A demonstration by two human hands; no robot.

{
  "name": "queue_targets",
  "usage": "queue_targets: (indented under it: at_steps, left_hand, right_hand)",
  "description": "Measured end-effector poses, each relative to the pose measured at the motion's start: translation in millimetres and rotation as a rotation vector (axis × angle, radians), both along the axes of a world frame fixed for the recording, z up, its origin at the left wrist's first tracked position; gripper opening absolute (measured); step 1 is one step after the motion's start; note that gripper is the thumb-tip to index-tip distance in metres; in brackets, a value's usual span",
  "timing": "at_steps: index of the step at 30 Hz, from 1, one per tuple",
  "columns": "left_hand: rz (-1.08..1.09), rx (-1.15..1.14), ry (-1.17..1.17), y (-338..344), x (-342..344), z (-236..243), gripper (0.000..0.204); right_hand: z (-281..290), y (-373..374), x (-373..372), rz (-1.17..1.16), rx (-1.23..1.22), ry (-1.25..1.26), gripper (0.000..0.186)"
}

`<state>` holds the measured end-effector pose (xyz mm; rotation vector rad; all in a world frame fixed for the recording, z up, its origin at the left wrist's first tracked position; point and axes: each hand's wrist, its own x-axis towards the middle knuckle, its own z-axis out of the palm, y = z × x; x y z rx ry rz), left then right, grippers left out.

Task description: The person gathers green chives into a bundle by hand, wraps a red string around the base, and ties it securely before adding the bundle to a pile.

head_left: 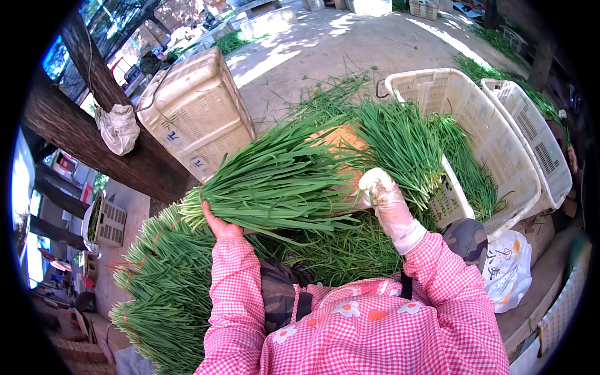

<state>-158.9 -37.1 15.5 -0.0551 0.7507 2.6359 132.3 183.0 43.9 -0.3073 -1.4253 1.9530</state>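
My bare left hand (220, 223) is wrapped round the pale stem end of a big bunch of garlic chives (275, 181). Its long flat leaves fan out to the right, over a worn orange-brown surface (342, 139). My right hand (380, 190), in a thin whitish glove, is held with curled fingers just right of the leaf tips. What its fingers hold, if anything, is hidden. Beyond it, loose chives (403, 144) lean on the near edge of a pale crate (525, 165), pale ends toward me. Banded chive bundles (165, 262) are stacked at my left.
More chives lie in the crate, with another pale crate (550, 150) behind it. A large beige crate (197, 112) stands tilted beside a tree trunk (100, 150) at the left. Loose greens (325, 262) cover my lap area. A white plastic bag (507, 269) sits at the right.
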Motion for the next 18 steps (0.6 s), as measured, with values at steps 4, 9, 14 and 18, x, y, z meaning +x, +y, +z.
queue_targets:
  at_steps: [4,9,14,18]
  left_hand:
    - [0.028,-0.029,0.048,-5,-11,-11,0.051]
    - [0.012,-0.054,-0.037,-4,-7,-6,0.050]
    - [-0.022,-0.065,-0.033,-4,-4,-6,0.050]
    - [0.004,-0.101,-0.102,-1,3,1,0.052]
  right_hand:
    - [-1,42,15,-0.239,-0.030,-0.041,0.013]
    - [-20,34,24,0.051,0.150,-0.408,0.027]
    - [-1,5,4,0.142,0.626,-0.572,0.022]
    - [-20,13,2,-0.014,0.101,-0.104,0.017]
